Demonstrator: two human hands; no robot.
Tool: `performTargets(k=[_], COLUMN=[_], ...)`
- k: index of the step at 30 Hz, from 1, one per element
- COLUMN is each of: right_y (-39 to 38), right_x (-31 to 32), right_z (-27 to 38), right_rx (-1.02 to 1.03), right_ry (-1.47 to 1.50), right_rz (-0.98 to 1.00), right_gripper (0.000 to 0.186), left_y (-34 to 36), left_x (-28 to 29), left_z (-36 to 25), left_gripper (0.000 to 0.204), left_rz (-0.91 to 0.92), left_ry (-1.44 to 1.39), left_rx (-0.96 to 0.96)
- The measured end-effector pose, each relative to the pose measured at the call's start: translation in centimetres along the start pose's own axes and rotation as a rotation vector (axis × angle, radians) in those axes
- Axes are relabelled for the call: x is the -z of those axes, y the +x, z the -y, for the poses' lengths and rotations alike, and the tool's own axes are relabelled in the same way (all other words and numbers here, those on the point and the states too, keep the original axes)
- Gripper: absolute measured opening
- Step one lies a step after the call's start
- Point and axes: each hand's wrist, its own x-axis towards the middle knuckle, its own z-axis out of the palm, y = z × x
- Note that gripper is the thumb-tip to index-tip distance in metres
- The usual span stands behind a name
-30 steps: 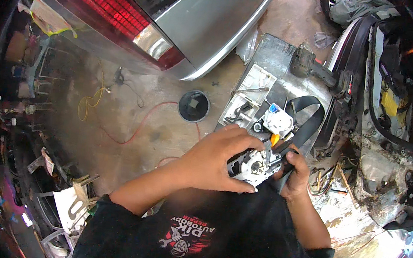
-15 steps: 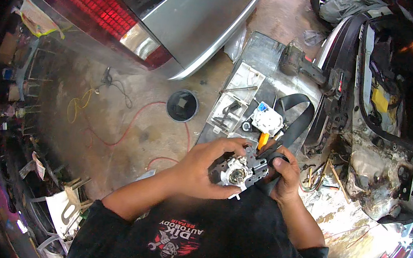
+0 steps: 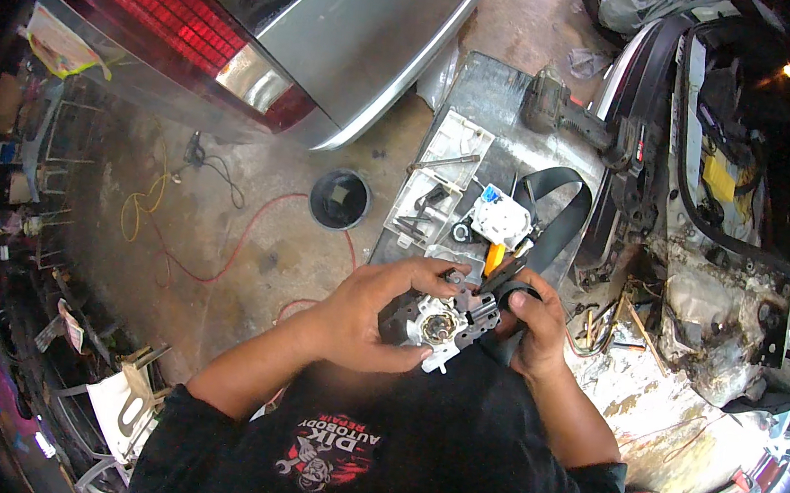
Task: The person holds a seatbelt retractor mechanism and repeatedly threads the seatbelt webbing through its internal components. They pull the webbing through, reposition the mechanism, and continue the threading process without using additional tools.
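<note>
In front of my shirt, my left hand [image 3: 350, 314] is wrapped round a seat belt retractor [image 3: 439, 329], its thumb and fingers on opposite sides. The retractor's open white face, with a round metal centre, is turned up. My right hand [image 3: 541, 332] pinches black seat belt webbing [image 3: 516, 301] close beside the retractor, thumb on top. Its other fingers are partly hidden under the strap. Just beyond my hands, a white and blue plastic mechanism [image 3: 502, 221] lies on the grey work surface [image 3: 500, 90], with an orange piece [image 3: 495, 258] next to it.
A white plastic tray [image 3: 453, 136] holds small tools. Farther back lies a cordless power tool [image 3: 573, 121]. A black bucket [image 3: 340, 199] and a red hose [image 3: 254, 233] are on the floor. A silver car [image 3: 367, 44] stands at upper left, a stripped car body [image 3: 702, 314] at right.
My hands and the retractor have shifted slightly left in view, along with the whole scene. The retractor looks slightly turned; both hands keep their hold.
</note>
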Motion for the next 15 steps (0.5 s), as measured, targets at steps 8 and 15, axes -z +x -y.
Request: performTargets(k=[8,15], right_y=[0.0,-4.3], right_x=[0.0,-5.0], right_z=[1.0,6.6], right_rx=[0.206,0.855], right_ry=[-0.508,-1.29], right_rz=[-0.091,-0.008], right_gripper=[0.027,0.058], left_y=[-0.2,-0.2], left_x=[0.0,-0.5], left_z=[-0.6,-0.7], left_gripper=[0.082,0.096], left_rz=[0.013,0.02], left_ry=[0.077,0.117], left_rx=[0.003,0.035])
